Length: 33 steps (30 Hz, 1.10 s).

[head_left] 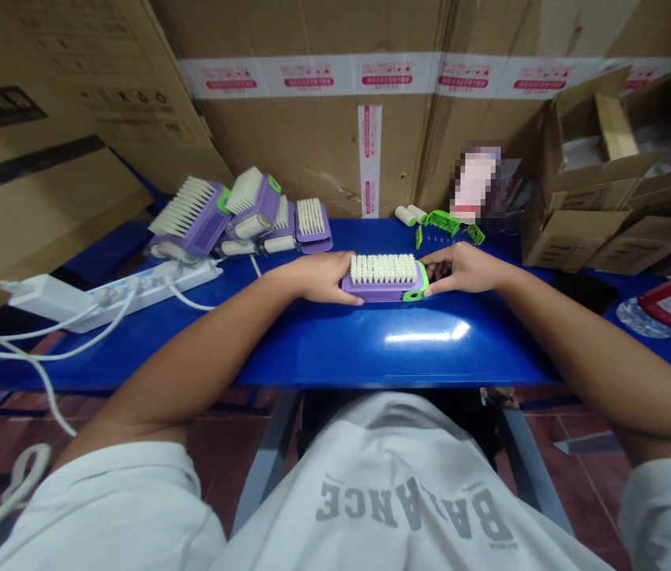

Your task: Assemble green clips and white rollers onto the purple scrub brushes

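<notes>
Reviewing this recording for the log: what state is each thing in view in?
Purple scrub brush: flat on blue table, bristles up
Green clip: on brush's right end
Left hand: holding brush's left end
Right hand: holding brush's right end
Other purple brushes: leaning, tilted
Cardboard box: flaps open

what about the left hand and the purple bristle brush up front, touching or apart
Touching. The head view shows the fingers of the left hand pressed against the left end of the purple bristle brush, with no gap between them.
</notes>
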Motion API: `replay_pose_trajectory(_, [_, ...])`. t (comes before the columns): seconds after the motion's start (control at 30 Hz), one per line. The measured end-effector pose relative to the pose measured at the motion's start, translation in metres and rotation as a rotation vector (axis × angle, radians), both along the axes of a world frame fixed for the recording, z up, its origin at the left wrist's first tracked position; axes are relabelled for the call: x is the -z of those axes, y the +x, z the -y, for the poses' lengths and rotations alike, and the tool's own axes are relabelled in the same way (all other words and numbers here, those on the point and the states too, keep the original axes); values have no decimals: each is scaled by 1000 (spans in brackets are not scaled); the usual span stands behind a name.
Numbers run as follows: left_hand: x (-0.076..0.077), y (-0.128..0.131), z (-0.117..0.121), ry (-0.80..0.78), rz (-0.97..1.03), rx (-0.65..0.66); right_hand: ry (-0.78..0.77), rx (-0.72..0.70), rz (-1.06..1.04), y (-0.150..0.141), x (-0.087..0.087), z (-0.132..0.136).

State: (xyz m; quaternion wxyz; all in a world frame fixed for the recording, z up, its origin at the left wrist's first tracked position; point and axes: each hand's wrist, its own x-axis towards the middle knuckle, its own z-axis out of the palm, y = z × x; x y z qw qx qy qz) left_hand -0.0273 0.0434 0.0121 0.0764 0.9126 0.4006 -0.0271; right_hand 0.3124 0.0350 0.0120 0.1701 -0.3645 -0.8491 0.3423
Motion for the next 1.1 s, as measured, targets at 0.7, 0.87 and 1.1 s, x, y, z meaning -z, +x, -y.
replay_pose_trajectory(0.7, [0,0,0,11,8,13,1,-5,-2,1,2,-2])
replay_pose_trajectory(0.87, [0,0,0,6,3,3,-6,6,2,1,1,-1])
replay_pose_trajectory(1.1, [0,-1,0,26,-14,17,-24,0,-2,1,1,-1])
